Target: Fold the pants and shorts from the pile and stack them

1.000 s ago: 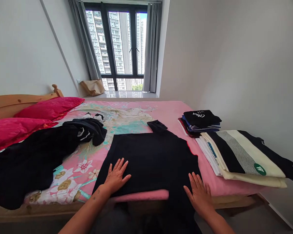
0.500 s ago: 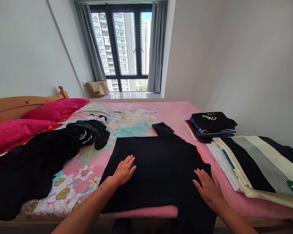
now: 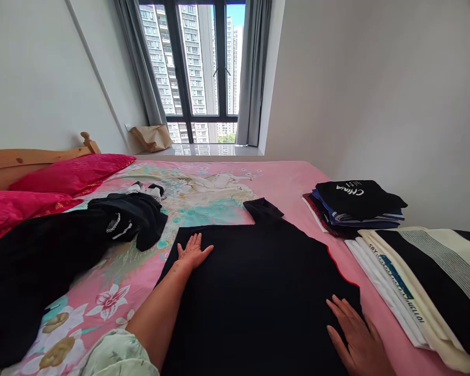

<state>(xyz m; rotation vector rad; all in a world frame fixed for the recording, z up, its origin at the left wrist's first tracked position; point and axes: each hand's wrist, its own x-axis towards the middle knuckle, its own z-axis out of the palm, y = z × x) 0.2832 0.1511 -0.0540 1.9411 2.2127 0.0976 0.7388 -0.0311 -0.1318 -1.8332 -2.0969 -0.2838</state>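
A black shirt (image 3: 258, 292) with red piping along its right shoulder lies spread over the bed, its collar turned toward the window. My left hand (image 3: 192, 253) rests flat on the shirt's far left part, fingers spread. Low on the right side of the same shirt, my right hand (image 3: 352, 331) lies with its fingers stretched out. Neither hand grips the cloth. The shirt's near edge runs out of view at the bottom.
Rumpled dark clothes (image 3: 55, 245) lie on the left of the floral bedsheet (image 3: 211, 214), near red pillows (image 3: 74, 175). On the right stand a folded stack topped by a black shirt (image 3: 360, 196) and a pile with a striped cream-and-black garment (image 3: 434, 271).
My left hand has slid away from me toward the shirt's far left corner. My right hand appears lower and further right. The view has come closer to the bed.
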